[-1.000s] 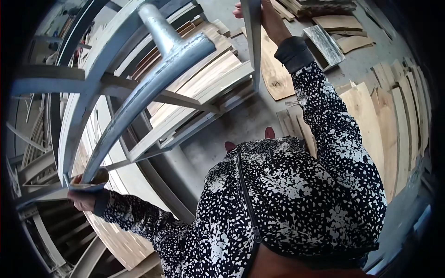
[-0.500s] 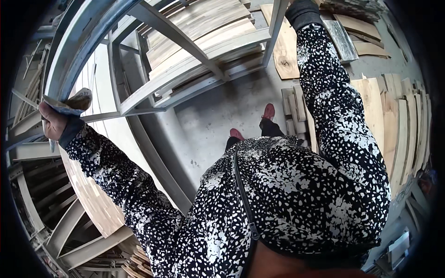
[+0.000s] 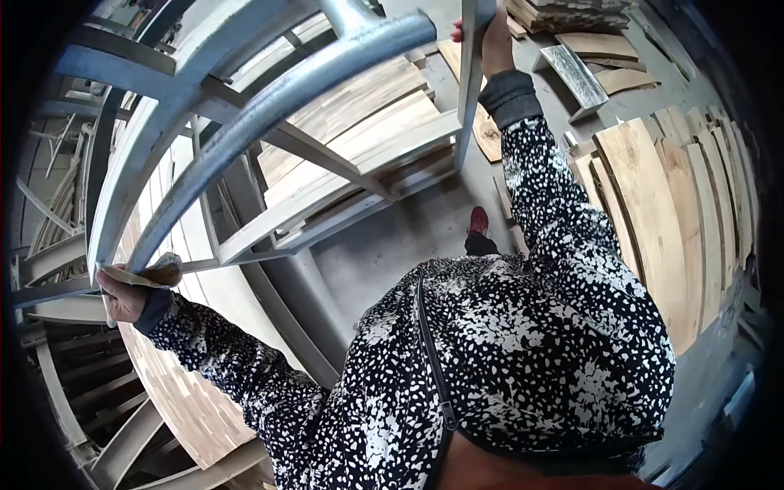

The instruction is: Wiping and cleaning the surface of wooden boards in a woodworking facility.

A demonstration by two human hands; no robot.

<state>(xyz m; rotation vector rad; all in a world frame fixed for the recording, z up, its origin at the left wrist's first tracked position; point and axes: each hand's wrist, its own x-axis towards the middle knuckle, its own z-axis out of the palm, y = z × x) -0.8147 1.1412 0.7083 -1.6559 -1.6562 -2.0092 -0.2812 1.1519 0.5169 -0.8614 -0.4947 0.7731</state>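
Note:
My left hand (image 3: 122,296) is closed round the lower left corner of a grey-blue metal frame (image 3: 174,94). A crumpled, pale printed scrap (image 3: 163,271), perhaps cloth or sacking, is caught between that hand and the metal. Farther off and to the right, my right hand (image 3: 496,41) wraps round an upright post (image 3: 472,77) of the frame; some of its fingers are hidden behind the post. A thick bent tube (image 3: 286,90) crosses the frame's near side. Through its bars shows a stack of laminated wood panels (image 3: 359,122).
Long boards (image 3: 653,204) lean and lie in a row on the right. Behind them sit a silvery metal channel (image 3: 572,82) and several curved offcuts (image 3: 600,46). On the left, a striped wood panel (image 3: 184,384) rests by a metal rack (image 3: 122,449). Below me is concrete floor (image 3: 392,237).
The frame's tube and bars stand nearer and fill more of the view. My left hand has shifted down and right with the scrap. My right hand has come into sight on the post.

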